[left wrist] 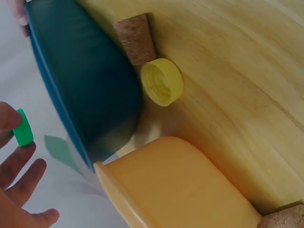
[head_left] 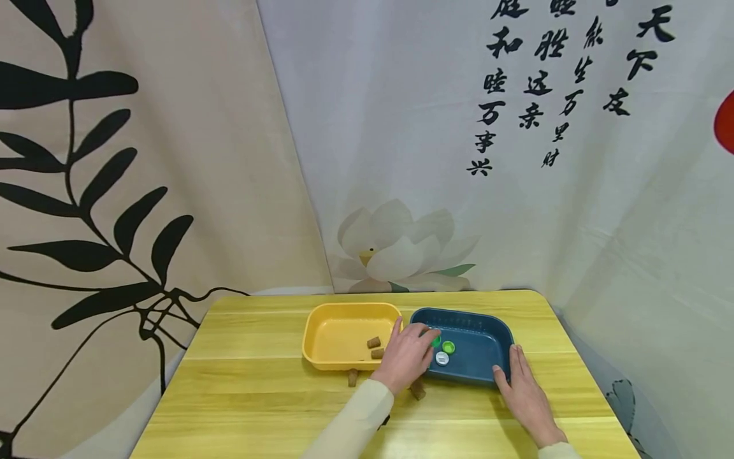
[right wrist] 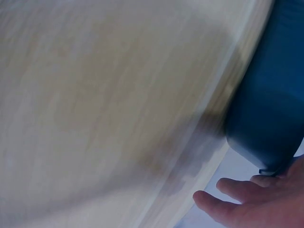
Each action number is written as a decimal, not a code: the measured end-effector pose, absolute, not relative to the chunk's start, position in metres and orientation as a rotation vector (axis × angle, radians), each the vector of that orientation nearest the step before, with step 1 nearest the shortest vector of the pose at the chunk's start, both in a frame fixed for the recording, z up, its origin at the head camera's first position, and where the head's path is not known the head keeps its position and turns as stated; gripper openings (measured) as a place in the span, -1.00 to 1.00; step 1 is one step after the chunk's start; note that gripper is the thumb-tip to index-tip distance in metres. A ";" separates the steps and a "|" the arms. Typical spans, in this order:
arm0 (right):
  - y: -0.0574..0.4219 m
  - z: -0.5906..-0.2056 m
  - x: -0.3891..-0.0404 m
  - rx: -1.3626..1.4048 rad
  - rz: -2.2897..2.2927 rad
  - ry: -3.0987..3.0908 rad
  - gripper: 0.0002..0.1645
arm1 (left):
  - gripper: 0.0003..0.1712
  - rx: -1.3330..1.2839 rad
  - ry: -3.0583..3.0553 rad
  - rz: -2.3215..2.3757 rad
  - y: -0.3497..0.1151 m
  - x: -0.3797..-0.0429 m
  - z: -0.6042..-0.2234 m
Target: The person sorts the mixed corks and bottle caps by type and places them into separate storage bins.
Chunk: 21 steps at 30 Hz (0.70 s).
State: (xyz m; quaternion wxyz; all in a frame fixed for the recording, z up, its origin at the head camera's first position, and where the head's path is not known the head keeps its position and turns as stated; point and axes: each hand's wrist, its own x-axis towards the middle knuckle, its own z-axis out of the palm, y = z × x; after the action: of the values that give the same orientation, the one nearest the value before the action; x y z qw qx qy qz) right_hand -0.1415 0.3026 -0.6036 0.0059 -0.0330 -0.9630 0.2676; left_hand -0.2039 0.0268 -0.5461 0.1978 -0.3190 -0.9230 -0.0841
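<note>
My left hand [head_left: 406,354] is over the left end of a blue tray [head_left: 478,338]. Between its thumb and fingers it pinches a green bottle cap [left wrist: 23,128], while other fingers spread away. Inside the blue tray lie another green cap [head_left: 448,347] and a white cap [head_left: 441,358]. My right hand [head_left: 526,395] rests against the tray's right end, fingers extended along the outer side; the right wrist view [right wrist: 256,199] shows these fingers beside the rim. Left of the blue tray, a yellow tray [head_left: 327,364] holds a cork [head_left: 373,342] and another cork [head_left: 377,354].
In front of the yellow tray, a cork [head_left: 352,378] lies on the wooden table [head_left: 241,395]. Another cork [head_left: 417,389] is by the blue tray, beside a yellow bottle cap [left wrist: 162,82] seen in the left wrist view. A printed cloth [head_left: 401,159] hangs behind.
</note>
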 end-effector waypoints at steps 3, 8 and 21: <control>0.303 -0.604 -0.141 -0.105 0.841 -3.016 0.03 | -0.59 -0.899 -2.613 -0.178 0.032 -0.210 -0.551; 0.303 -0.603 -0.140 -0.108 0.848 -3.014 -0.01 | -0.62 -0.876 -2.660 -0.085 0.039 -0.217 -0.558; 0.302 -0.604 -0.141 -0.108 0.847 -2.992 -0.04 | -0.56 -0.781 -2.789 -0.015 0.043 -0.218 -0.569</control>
State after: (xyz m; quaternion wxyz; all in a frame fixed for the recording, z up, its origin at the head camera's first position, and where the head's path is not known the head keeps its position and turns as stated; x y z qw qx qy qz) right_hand -0.1409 0.3022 -0.6039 0.0153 -0.0347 -0.9615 0.2721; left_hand -0.2185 0.0429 -0.5694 0.1224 -0.2676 -0.9557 -0.0051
